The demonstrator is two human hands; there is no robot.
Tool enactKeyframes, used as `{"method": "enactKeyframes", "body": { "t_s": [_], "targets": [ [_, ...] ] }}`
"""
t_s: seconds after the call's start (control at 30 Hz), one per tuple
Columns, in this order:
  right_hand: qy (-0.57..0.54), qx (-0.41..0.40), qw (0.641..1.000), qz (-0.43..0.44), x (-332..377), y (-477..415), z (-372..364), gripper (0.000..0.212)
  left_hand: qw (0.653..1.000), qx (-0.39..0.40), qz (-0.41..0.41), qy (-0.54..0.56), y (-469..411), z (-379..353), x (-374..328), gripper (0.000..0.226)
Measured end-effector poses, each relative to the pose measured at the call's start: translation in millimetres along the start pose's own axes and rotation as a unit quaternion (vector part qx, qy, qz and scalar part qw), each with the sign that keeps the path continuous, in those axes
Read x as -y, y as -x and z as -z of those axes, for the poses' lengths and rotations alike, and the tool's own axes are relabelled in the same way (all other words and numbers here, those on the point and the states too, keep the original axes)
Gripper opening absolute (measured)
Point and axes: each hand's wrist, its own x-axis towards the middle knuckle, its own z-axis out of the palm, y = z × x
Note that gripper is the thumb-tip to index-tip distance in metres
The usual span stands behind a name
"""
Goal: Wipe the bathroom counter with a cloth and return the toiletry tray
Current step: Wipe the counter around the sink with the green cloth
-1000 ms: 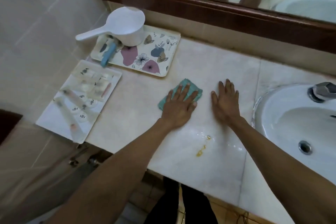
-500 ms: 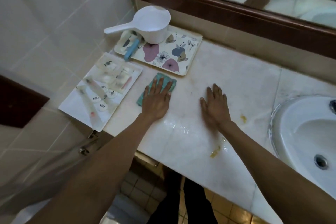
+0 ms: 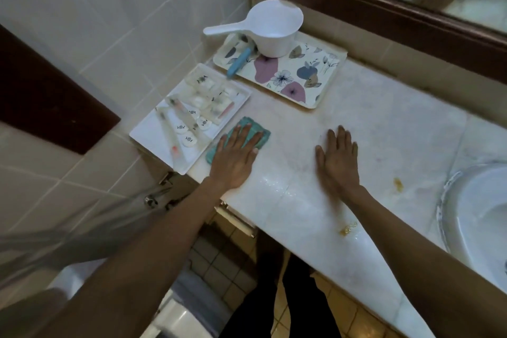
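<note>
We wipe the worktop [image 3: 370, 123] | left hand [image 3: 236, 158] flat on teal cloth [image 3: 259, 132], right hand [image 3: 337, 158] flat, empty | next: yellow smears [image 3: 397, 184], 4 o'clock of cloth.

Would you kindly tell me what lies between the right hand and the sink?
In the head view, a small yellowish smear sits on the counter between the right hand and the sink.

Single view, from a wide-angle camera worn on the person's head; it faces forward and steeply down over the counter [image 3: 384, 123], at close range; the left hand [image 3: 236, 156] and right hand [image 3: 337, 158] lie near the centre of the field; the mirror frame [image 3: 384, 7] crosses the top right corner; the sink [image 3: 482, 214] is cut by the right edge; straight lines bow towards the margins.
</note>
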Motion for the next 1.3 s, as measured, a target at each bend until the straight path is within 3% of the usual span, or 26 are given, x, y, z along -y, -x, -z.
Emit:
{"method": "enactKeyframes", "body": {
  "t_s": [0.1,0.27,0.33,0.43,0.53,0.6,0.67,0.73,0.83,0.9,0.97,1.03,1.13,1.2,1.3],
  "targets": [
    [-0.006,-0.005,1.000,-0.006,1.0,1.1,-2.1,0.059,1.000,-0.011,0.019,0.015,17.5,-16.7,-26.2,0.051],
    [-0.020,0.004,1.000,0.003,-5.3,5.8,1.0,0.059,0.977,0.049,-0.202,-0.038,86.2,-16.7,-6.9,0.050],
    [-0.023,0.020,0.999,0.020,-13.4,8.9,6.3,0.058,0.968,0.068,-0.237,-0.056,69.4,-4.6,8.1,0.050],
    [-0.042,0.043,0.997,0.051,-29.5,15.7,22.4,0.052,0.987,0.068,-0.143,-0.038,24.5,-2.4,-10.2,0.051],
    [-0.077,0.060,0.994,0.056,-51.7,32.1,39.5,0.047,0.999,-0.002,0.033,0.016,-0.6,-20.1,-69.8,0.051],
    [-0.117,0.062,0.990,0.037,-70.6,46.3,50.1,0.044,0.992,-0.033,0.107,0.052,2.4,-34.6,-115.2,0.052],
    [-0.137,0.043,0.990,0.017,-92.7,62.0,59.7,0.042,0.996,-0.035,0.065,0.049,28.0,-52.7,-154.4,0.052],
    [-0.139,0.016,0.990,0.009,-114.2,76.3,68.9,0.040,0.999,-0.013,-0.041,0.028,66.3,-67.3,-169.1,0.051],
    [-0.134,-0.029,0.991,0.008,-146.7,98.3,80.0,0.038,0.980,0.042,-0.194,0.001,100.6,-67.0,-141.7,0.050],
    [-0.106,-0.057,0.993,0.009,-167.0,113.1,83.7,0.037,0.966,0.061,-0.247,-0.039,97.9,-57.1,-117.3,0.051],
    [-0.075,-0.083,0.994,-0.011,-185.3,128.2,85.7,0.037,0.975,0.053,-0.211,-0.053,82.4,-51.4,-114.3,0.052],
    [-0.047,-0.091,0.994,-0.036,-201.5,143.1,84.7,0.040,0.995,0.010,-0.094,-0.026,69.3,-58.1,-140.1,0.052],
    [0.003,-0.071,0.996,-0.049,-221.3,167.4,77.1,0.048,0.997,-0.039,0.065,0.018,59.4,-77.8,-204.4,0.052],
    [0.010,-0.053,0.998,-0.045,-229.0,181.2,70.2,0.052,0.998,-0.033,0.048,0.015,68.1,-89.9,-237.5,0.053],
    [-0.005,-0.037,0.999,-0.039,-233.7,190.8,64.1,0.056,0.994,0.013,-0.107,-0.012,107.1,-101.2,-247.4,0.052]
  ]
}}
